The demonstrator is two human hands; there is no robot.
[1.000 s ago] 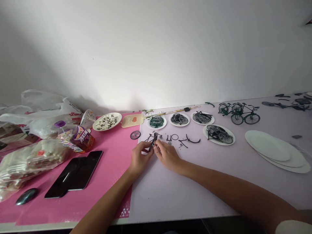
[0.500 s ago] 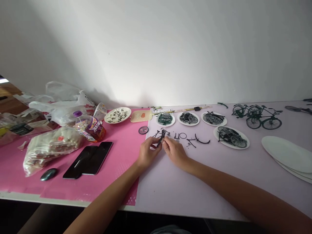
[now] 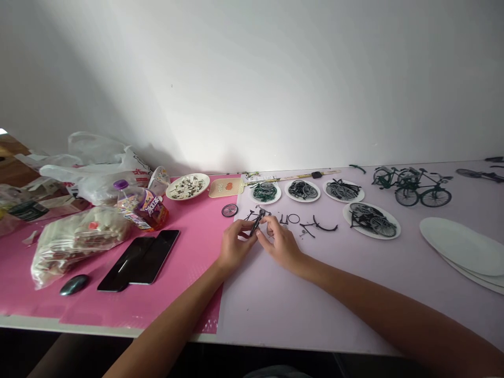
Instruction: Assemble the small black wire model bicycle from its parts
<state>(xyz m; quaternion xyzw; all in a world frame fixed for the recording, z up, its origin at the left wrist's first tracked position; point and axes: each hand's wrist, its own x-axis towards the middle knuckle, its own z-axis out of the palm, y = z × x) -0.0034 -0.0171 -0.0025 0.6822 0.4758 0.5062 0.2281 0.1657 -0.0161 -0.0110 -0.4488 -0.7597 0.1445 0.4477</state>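
Over the near bench, the left hand pinches a thin dark piece between its fingers, while, just right of it, the right hand has thumb and forefinger spread, wider than half a second before, and a black curved piece lies farther right.

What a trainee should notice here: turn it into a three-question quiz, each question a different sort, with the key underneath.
1. Open: what is pinched between the fingers of the left hand?
2. True or false: the loose spoked wheel lies on the pink surface.
3. Count: how many plates on the pale surface hold bicycle parts?

Key:
1. A slim dark part.
2. True.
3. Four.
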